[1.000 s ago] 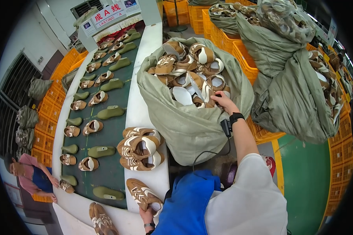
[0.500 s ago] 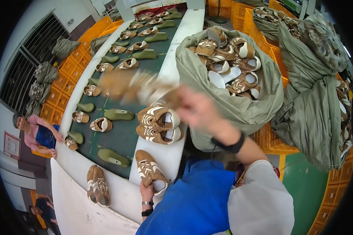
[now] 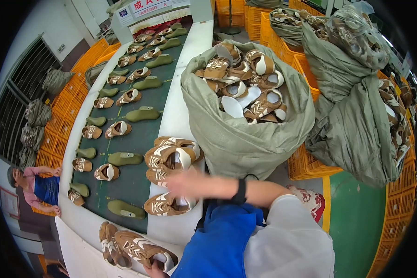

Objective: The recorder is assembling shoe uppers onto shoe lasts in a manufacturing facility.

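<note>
My left hand (image 3: 155, 270) is closed on the heel end of a brown sneaker with white stripes (image 3: 136, 244) at the lower edge. That sneaker lies on the white surface against another brown pair (image 3: 110, 244). My right hand (image 3: 184, 186), smeared by motion, is over the heel of a single brown sneaker (image 3: 164, 205) on the white ledge. Its fingers are too blurred to show whether they grip. Just beyond it, several more brown sneakers (image 3: 169, 159) sit close together.
A green conveyor (image 3: 136, 183) carries rows of brown shoes and green shoe lasts (image 3: 125, 158). At right stands a grey-green sack (image 3: 250, 143) full of shoes, with more sacks (image 3: 352, 125) on orange crates (image 3: 306, 164). Another person (image 3: 39, 185) stands at far left.
My left hand has shifted its sneaker left and nearer, beside the brown pair. My right hand, earlier sweeping a blurred brown shoe over the conveyor, has come down to the ledge. The view has shifted.
</note>
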`<state>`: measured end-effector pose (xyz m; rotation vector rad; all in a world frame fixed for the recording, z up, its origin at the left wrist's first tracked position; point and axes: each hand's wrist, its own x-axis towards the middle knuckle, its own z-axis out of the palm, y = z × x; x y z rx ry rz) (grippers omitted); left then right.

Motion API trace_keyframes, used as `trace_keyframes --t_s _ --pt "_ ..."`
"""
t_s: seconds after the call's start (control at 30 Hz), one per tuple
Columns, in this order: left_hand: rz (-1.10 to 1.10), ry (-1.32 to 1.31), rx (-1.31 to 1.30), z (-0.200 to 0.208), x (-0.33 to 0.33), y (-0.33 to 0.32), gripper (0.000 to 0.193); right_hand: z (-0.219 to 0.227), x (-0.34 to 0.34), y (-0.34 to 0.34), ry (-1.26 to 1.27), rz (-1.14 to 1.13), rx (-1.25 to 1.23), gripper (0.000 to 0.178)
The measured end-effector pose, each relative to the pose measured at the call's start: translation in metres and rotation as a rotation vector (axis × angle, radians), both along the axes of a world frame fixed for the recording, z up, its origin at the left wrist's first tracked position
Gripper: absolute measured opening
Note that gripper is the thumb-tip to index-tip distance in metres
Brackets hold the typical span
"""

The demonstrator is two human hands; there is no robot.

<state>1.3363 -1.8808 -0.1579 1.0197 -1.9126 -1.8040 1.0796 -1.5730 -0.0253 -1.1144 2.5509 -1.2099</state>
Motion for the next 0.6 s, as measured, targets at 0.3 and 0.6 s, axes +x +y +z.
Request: trace_keyframes --t_s 0.3,0.6 --pt "-0.195 0.069 0.01 0.028 -0.051 0.032 0.046 -0.113 -0.1 0.244 -0.563 -0.757 0.273 0.066" --pt "-0.305 0.055 0.013 0.049 -0.071 0.055 0.044 -0.068 -0.042 0.175 -0.716 -0.745 -0.828 0.05"
